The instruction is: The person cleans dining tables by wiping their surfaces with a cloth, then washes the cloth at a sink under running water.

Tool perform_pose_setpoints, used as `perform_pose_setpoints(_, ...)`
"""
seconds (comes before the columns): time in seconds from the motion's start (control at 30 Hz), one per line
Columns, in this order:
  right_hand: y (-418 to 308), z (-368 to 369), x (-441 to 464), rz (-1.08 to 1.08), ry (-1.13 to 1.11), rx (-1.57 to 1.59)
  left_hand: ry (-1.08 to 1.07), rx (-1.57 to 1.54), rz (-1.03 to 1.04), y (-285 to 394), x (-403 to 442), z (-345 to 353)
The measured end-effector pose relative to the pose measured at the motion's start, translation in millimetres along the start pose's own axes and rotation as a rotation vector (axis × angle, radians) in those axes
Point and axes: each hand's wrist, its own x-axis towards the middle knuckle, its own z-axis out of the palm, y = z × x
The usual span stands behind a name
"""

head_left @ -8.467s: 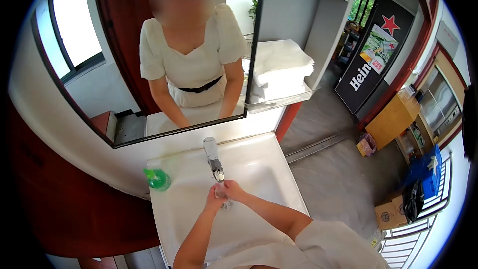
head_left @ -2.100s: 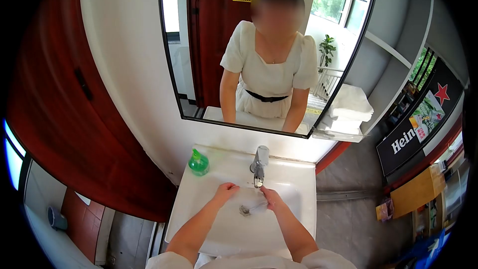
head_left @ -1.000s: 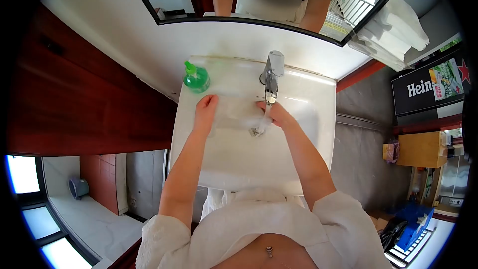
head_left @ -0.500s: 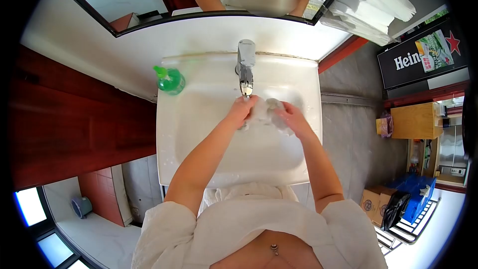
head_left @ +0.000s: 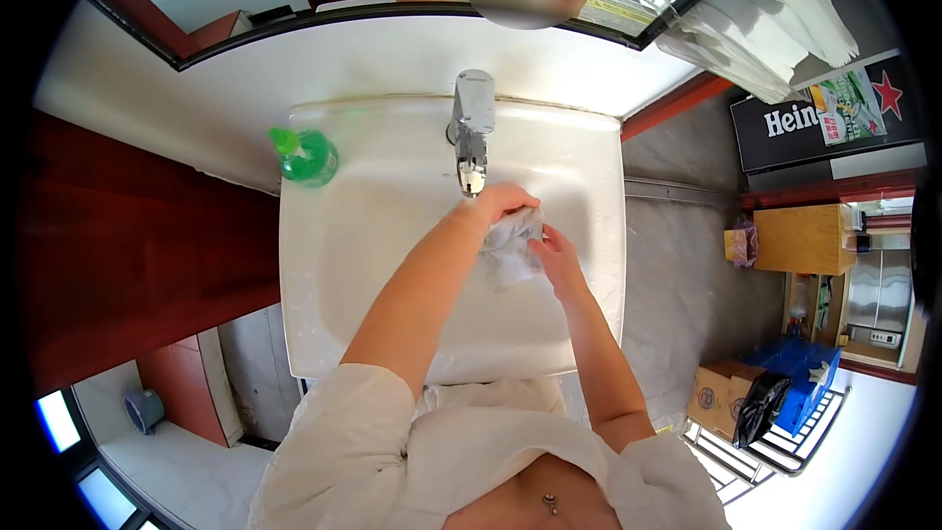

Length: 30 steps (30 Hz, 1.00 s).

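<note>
Both hands are over the basin of a white sink (head_left: 392, 348), just below and right of the chrome faucet (head_left: 473, 128). A wet, whitish, partly see-through cloth (head_left: 512, 243) is bunched between them. My left hand (head_left: 507, 201) lies over its upper edge with curled fingers closed on it. My right hand (head_left: 557, 257) pinches its right side. The exact fabric edges are blurred, and the left fingertips are partly hidden.
A green pump bottle (head_left: 309, 158) stands on the sink's back left corner. Behind the sink hangs a black-framed mirror (head_left: 324, 18). A dark red door (head_left: 147, 245) is at left; cardboard boxes (head_left: 721, 397) sit at lower right.
My left hand has moved right, from under the faucet toward my right hand. The cloth, spread between the hands before, is now gathered lower and closer together. My view has shifted slightly.
</note>
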Motion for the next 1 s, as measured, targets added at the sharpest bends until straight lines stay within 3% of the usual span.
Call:
perform_pose_setpoints(0.13,0.5,16.4,-2.0,-0.04,0.098,-0.065,0.015,-0.001,0.024,-1.5,-8.9,-18.6)
perform_pose_setpoints(0.17,-4.0,25.3,-1.8,-0.046,0.091,-0.061,0.1,0.147,0.023,-2.3,-17.9,-21.7)
perform_pose_setpoints(0.2,-12.0,36.1,-2.6,0.048,0.067,0.076,0.186,0.293,0.02,-1.3,-32.7,-19.8)
perform_pose_setpoints(0.23,-17.9,44.8,-0.6,0.143,0.042,0.212,0.187,0.127,0.036,-6.2,-46.0,-14.6)
perform_pose_setpoints(0.37,-15.2,73.3,31.3,0.271,-0.205,0.413,0.339,0.1,0.236,-36.4,-97.4,-12.4)
perform_pose_setpoints(0.43,-10.2,95.7,50.5,0.272,-0.253,0.296,0.326,-0.025,0.315,-52.6,-117.7,-14.2)
perform_pose_setpoints(0.57,-6.7,139.0,95.4,0.213,-0.39,0.034,0.403,0.044,0.367,-67.1,-153.7,-39.8)
perform_pose_setpoints(0.63,-30.1,150.9,97.5,0.19,-0.606,-0.249,0.644,0.232,0.446,-81.4,-149.2,-64.3)
perform_pose_setpoints(0.67,-27.4,154.8,107.5,0.193,-0.613,-0.249,0.65,0.23,0.442,-85.1,-146.4,-69.5)
perform_pose_setpoints(0.73,-32.4,157.1,113.2,0.01,-0.625,-0.47,1.056,0.309,0.695,-84.9,-142.4,-75.6)
perform_pose_setpoints(0.77,-36.5,144.6,114.2,0.143,-0.664,-0.482,1.057,0.306,0.697,-84.5,-136.4,-78.1)
perform_pose_setpoints(0.87,-57.2,109.5,76.0,0.078,-0.639,-0.225,1.024,0.086,0.772,-76.0,-113.1,-75.3)
perform_pose_setpoints(0.93,-65.9,87.9,58.0,0.141,-0.6,-0.108,0.384,-0.481,0.593,-60.3,-108.8,-57.7)
perform_pose_setpoints(0.97,-67.9,78.9,53.0,0.197,-0.568,0.016,0.371,-0.481,0.592,-54.4,-107.8,-46.9)
perform_pose_setpoints(1.0,-66.4,71.5,52.9,0.193,-0.557,0.017,0.223,-0.612,0.475,-48.3,-106.8,-36.8)
